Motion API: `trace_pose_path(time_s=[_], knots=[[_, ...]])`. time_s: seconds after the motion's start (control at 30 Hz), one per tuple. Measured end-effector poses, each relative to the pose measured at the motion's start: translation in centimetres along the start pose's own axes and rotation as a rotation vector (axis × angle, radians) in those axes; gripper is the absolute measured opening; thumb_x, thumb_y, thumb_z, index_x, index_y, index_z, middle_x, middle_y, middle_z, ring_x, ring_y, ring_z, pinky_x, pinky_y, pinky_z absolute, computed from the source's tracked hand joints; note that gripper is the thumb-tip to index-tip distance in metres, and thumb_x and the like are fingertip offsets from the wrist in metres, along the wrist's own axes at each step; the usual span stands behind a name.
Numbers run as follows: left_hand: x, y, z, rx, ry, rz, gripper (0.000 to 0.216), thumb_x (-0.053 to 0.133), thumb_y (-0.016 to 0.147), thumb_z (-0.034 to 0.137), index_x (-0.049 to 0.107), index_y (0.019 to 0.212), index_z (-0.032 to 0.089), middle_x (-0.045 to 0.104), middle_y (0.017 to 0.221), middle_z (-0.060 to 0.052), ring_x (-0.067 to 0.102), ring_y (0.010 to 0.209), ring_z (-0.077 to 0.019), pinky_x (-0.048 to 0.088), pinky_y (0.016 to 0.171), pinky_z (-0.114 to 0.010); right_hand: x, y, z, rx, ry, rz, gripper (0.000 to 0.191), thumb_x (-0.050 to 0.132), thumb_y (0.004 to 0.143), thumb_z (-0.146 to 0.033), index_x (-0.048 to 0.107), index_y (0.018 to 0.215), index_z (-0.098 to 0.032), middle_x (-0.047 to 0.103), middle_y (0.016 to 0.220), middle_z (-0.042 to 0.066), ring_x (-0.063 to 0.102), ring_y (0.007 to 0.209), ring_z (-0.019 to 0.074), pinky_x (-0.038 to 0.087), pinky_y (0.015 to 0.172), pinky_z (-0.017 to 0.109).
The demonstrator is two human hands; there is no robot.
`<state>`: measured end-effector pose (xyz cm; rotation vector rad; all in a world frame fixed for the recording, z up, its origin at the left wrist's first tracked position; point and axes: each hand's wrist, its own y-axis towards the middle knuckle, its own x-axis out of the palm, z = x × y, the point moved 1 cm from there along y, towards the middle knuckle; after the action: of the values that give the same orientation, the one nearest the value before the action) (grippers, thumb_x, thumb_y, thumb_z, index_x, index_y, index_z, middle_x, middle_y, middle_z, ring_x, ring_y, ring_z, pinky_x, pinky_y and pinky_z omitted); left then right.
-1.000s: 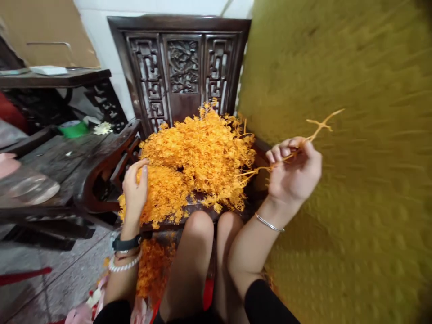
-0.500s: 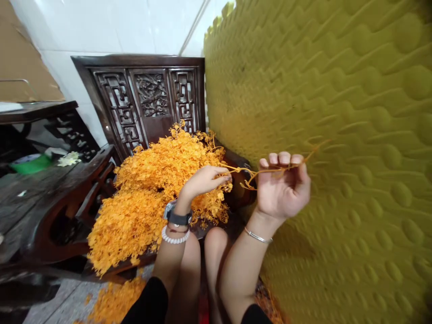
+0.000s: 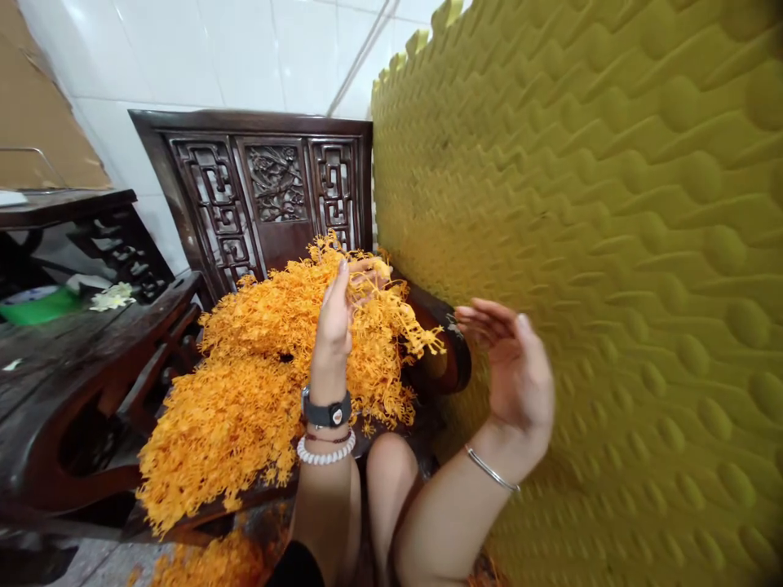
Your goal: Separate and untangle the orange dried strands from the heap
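Note:
My left hand [image 3: 335, 314] is raised at the near side of a big heap of orange branching sprigs [image 3: 245, 408]. Its fingers are spread, and bits of an orange sprig [image 3: 419, 330] overlap the fingertips. That sprig juts from the heap towards the right; whether the fingers touch it I cannot tell. Off to the right, my right hand [image 3: 514, 375] is held up, half curled, with thumb and fingers apart and nothing visible in it. A dark watch band and a white coil are on the left wrist; a thin silver bangle is on the right.
A carved dark wooden chair back [image 3: 278, 183] rises behind the heap. On the right stands a tall yellow textured foam mat [image 3: 581, 228]. A dark table [image 3: 55, 350] at left bears a green round object [image 3: 46, 306] and a pale flower [image 3: 112, 297]. More orange sprigs [image 3: 211, 562] lie low on the floor.
The thin orange stem stretched between both hands is no longer there. My left hand has turned upright and moved over the heap; my right hand has let go and lowered slightly.

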<state>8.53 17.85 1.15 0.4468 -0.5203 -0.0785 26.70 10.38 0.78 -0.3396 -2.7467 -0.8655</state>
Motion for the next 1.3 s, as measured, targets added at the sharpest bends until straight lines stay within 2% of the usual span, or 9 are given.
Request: trace_pose_path(time_s=[0.2, 0.33, 0.43, 0.53, 0.63, 0.73, 0.97, 1.13, 1.3], knots=[[-0.3, -1.3, -1.0, 0.017, -0.034, -0.068, 0.048, 0.021, 0.093, 0.049, 0.05, 0.123, 0.025, 0.055, 0.13, -0.004, 0.051, 0.12, -0.018, 0.04, 0.1, -0.037, 1.2, 0.5, 2.1, 0.065, -0.443, -0.347, 0.026, 0.052, 0.084, -0.038, 0.065, 0.1, -0.023, 0.067, 0.1, 0.004, 0.061, 0.095, 0.0162, 0.044, 0.09, 0.033], [0.4, -2.1, -0.4, -0.013, 0.005, -0.137, 0.044, 0.022, 0.095, 0.041, 0.048, 0.127, 0.025, 0.049, 0.136, -0.002, 0.043, 0.127, -0.0175, 0.031, 0.107, -0.038, 1.9, 0.7, 2.5, 0.001, -0.449, -0.32, 0.025, 0.057, 0.081, -0.036, 0.064, 0.1, -0.023, 0.066, 0.099, 0.003, 0.06, 0.092, 0.0155, 0.045, 0.083, 0.03], [0.2, -2.6, 0.1, 0.04, 0.101, -0.115, 0.041, 0.027, 0.095, 0.037, 0.054, 0.121, 0.024, 0.057, 0.127, -0.002, 0.047, 0.123, -0.0164, 0.031, 0.107, -0.037, 2.5, 0.7, 2.0, -0.051, -0.349, -0.203, 0.025, 0.049, 0.086, -0.038, 0.065, 0.099, -0.023, 0.065, 0.102, 0.004, 0.059, 0.094, 0.0151, 0.045, 0.084, 0.03], [-0.4, -3.0, 0.5, 0.144, 0.202, -0.11, 0.037, 0.033, 0.094, 0.034, 0.067, 0.097, 0.019, 0.068, 0.107, -0.004, 0.058, 0.107, -0.0172, 0.041, 0.098, -0.035, 3.3, 0.7, 2.0, -0.063, -0.342, -0.183, 0.027, 0.049, 0.085, -0.04, 0.063, 0.1, -0.023, 0.064, 0.102, 0.004, 0.059, 0.092, 0.0146, 0.045, 0.084, 0.03], [-1.0, -3.0, 0.6, 0.158, 0.303, -0.07, 0.036, 0.039, 0.092, 0.034, 0.068, 0.08, 0.017, 0.07, 0.089, -0.006, 0.062, 0.092, -0.017, 0.047, 0.087, -0.033, 4.7, 0.5, 2.4, -0.043, -0.399, -0.309, 0.026, 0.058, 0.08, -0.039, 0.059, 0.099, -0.022, 0.063, 0.088, 0.002, 0.057, 0.079, 0.0128, 0.045, 0.075, 0.027], [-1.3, -3.1, 0.8, 0.159, 0.351, -0.013, 0.036, 0.04, 0.091, 0.038, 0.067, 0.08, 0.017, 0.068, 0.082, -0.006, 0.062, 0.085, -0.0157, 0.049, 0.078, -0.03, 6.1, 0.2, 2.7, -0.04, -0.477, -0.417, 0.022, 0.051, 0.084, -0.04, 0.055, 0.078, -0.019, 0.052, 0.066, -0.002, 0.048, 0.061, 0.0097, 0.038, 0.059, 0.024], [-2.2, -3.9, 1.5, 0.002, 0.373, -0.09, 0.023, 0.062, 0.076, 0.039, 0.057, 0.078, 0.017, 0.056, 0.068, 0.001, 0.052, 0.055, -0.0082, 0.046, 0.054, -0.022, 7.3, -0.1, 2.6, -0.066, -0.491, -0.412, 0.025, 0.044, 0.088, -0.038, 0.051, 0.074, -0.018, 0.046, 0.065, -0.003, 0.042, 0.059, 0.0086, 0.033, 0.057, 0.023], [-2.5, -3.9, 1.4, -0.103, 0.331, -0.234, 0.023, 0.057, 0.08, 0.038, 0.057, 0.074, 0.016, 0.054, 0.062, 0.001, 0.051, 0.053, -0.008, 0.045, 0.056, -0.022, 7.9, 0.1, 3.3, -0.059, -0.388, -0.302, 0.027, 0.046, 0.087, -0.037, 0.047, 0.068, -0.018, 0.041, 0.062, -0.004, 0.039, 0.058, 0.0077, 0.033, 0.056, 0.022], [-2.2, -3.4, 1.3, 0.135, 0.231, 0.123, 0.03, 0.047, 0.087, 0.039, 0.062, 0.072, 0.018, 0.063, 0.079, -0.003, 0.058, 0.081, -0.0125, 0.045, 0.085, -0.028, 8.5, 0.1, 3.2, -0.104, -0.246, -0.086, 0.026, 0.045, 0.087, -0.039, 0.056, 0.075, -0.018, 0.052, 0.07, -0.001, 0.05, 0.067, 0.0088, 0.04, 0.068, 0.024]])
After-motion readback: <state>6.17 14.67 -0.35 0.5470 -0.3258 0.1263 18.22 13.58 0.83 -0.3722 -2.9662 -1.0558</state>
